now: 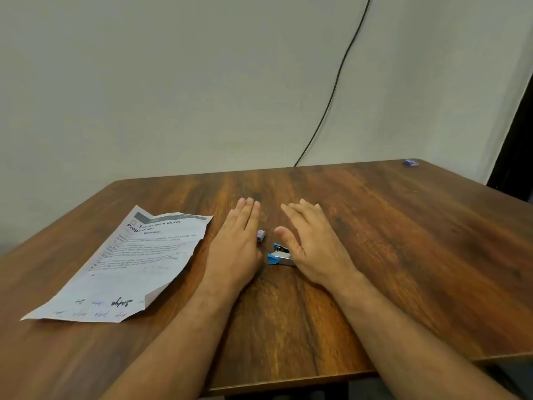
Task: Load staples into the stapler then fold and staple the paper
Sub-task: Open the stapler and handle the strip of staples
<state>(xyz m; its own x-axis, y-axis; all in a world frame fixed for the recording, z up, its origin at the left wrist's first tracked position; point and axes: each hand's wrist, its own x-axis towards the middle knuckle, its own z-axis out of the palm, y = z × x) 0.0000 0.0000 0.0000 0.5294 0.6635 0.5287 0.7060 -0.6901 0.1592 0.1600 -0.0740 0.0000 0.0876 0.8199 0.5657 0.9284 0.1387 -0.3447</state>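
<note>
Both my left hand (pixel 236 243) and right hand (pixel 314 246) lie flat, fingers straight, holding nothing. I'd pick up the stapler (pixel 279 255) mid-surface, steady it, and open it before reaching for the staple box (pixel 260 235).

On the tabletop (pixel 375 226), a sheet of paper (pixel 129 264) lies flat toward the left edge. Both hands rest palm down near the middle, the left hand (pixel 235 243) just right of the paper, the right hand (pixel 314 246) beside it. Between them lie a small staple box (pixel 260 235), touching the left hand, and nearer the front edge a stapler (pixel 279 255), partly under the right hand. Another small box (pixel 411 162) sits at the far right corner. A cable (pixel 334 85) hangs down the wall (pixel 173 82) behind the far edge.
</note>
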